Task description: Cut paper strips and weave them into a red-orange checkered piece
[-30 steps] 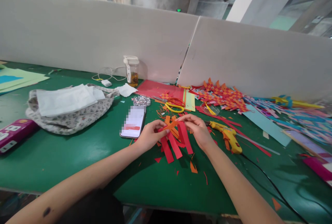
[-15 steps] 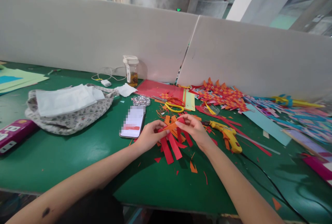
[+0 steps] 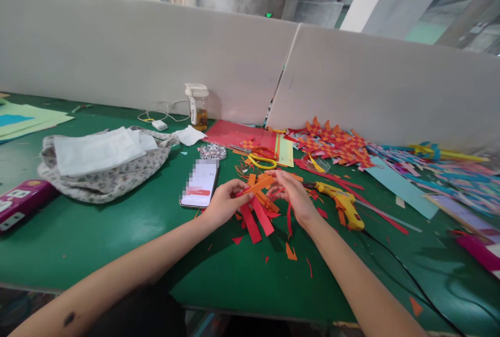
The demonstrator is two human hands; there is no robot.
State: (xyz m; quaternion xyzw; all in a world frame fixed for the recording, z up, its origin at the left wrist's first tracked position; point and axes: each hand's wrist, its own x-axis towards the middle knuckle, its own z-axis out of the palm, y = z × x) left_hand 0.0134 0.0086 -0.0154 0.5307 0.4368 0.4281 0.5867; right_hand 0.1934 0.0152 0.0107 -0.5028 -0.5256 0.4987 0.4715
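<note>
My left hand point(image 3: 225, 202) pinches the near end of an orange paper strip point(image 3: 259, 185) that runs across a bunch of red paper strips point(image 3: 257, 221) hanging down toward the green table point(image 3: 117, 238). My right hand point(image 3: 294, 195) is at the strip's far end, fingers bent around the red strips; one thin red strip point(image 3: 288, 220) hangs below its palm. More orange strips point(image 3: 267, 202) lie under the work.
A phone point(image 3: 199, 183) lies left of my hands, a yellow glue gun point(image 3: 342, 204) with a black cord to the right. Yellow-handled scissors point(image 3: 263, 160), woven paper fish point(image 3: 336, 145), a floral cloth bag point(image 3: 101, 167), a jar point(image 3: 198, 106) and paper scraps surround them. A grey partition point(image 3: 156, 50) closes off the back.
My right hand has slid left and slightly down along the strips; the orange strip has tilted upward to the right and one red strip has dropped below the right palm.
</note>
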